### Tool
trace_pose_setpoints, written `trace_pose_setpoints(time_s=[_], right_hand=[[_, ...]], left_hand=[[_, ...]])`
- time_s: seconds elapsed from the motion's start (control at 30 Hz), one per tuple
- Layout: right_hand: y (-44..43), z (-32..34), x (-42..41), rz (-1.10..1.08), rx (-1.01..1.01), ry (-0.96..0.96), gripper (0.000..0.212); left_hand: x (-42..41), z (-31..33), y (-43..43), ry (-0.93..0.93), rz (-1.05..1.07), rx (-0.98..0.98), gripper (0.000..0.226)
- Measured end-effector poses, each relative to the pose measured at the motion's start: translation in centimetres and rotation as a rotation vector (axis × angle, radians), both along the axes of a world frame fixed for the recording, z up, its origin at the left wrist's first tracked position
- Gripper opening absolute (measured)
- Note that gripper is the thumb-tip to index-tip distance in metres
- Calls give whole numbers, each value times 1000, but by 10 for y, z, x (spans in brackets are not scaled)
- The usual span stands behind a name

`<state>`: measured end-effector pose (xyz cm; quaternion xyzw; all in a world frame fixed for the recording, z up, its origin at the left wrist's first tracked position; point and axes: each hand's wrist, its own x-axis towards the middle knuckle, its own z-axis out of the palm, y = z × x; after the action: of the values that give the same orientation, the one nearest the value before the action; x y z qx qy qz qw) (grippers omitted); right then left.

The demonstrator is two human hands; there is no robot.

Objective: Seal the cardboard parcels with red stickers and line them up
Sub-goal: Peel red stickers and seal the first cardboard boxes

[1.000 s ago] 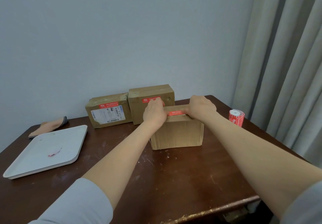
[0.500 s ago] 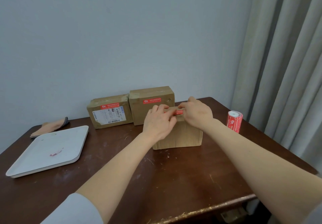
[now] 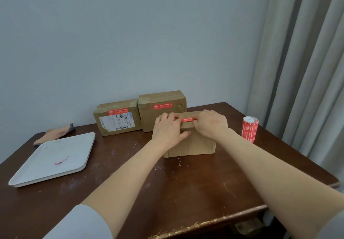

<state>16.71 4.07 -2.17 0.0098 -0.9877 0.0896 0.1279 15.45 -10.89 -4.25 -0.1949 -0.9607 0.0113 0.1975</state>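
Note:
A plain cardboard parcel (image 3: 195, 144) stands on the dark wooden table (image 3: 186, 192) in front of me. A red sticker (image 3: 188, 119) lies along its top front edge. My left hand (image 3: 167, 130) holds the parcel's left top edge, fingers over the top and thumb on the front face. My right hand (image 3: 210, 125) presses the sticker's right end down with bent fingers. Behind, two parcels stand side by side against the wall, one with a white label (image 3: 119, 121) and one plain (image 3: 163, 112); each carries a red sticker.
A roll of red stickers (image 3: 250, 129) stands upright to the right of the parcel. A white tray (image 3: 37, 166) with a red scrap lies at the left, and a folded cloth (image 3: 55, 132) sits behind it. Grey curtains (image 3: 307, 71) hang at the right.
The sticker, pinched by my right hand half a second ago, now lies flat along the parcel's top edge. My left hand has shifted onto the left top edge.

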Motion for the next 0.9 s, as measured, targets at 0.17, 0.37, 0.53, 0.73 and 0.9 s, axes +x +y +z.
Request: trace_pose_setpoints(time_s=[0.17, 0.37, 0.53, 0.73, 0.9], right_hand=[[6, -1, 0, -6, -51, 1, 36], [11, 0, 0, -7, -76, 1, 29], [13, 0, 0, -13, -18, 45, 31], [5, -3, 10, 126, 90, 103, 39], [1, -3, 13, 138, 96, 27, 42]], left_hand=[[0, 1, -3, -4, 15, 16, 63], [1, -1, -6, 23, 11, 30, 60], [3, -1, -7, 48, 18, 34, 64], [11, -2, -2, 94, -76, 75, 57], [11, -7, -3, 63, -92, 99, 50]])
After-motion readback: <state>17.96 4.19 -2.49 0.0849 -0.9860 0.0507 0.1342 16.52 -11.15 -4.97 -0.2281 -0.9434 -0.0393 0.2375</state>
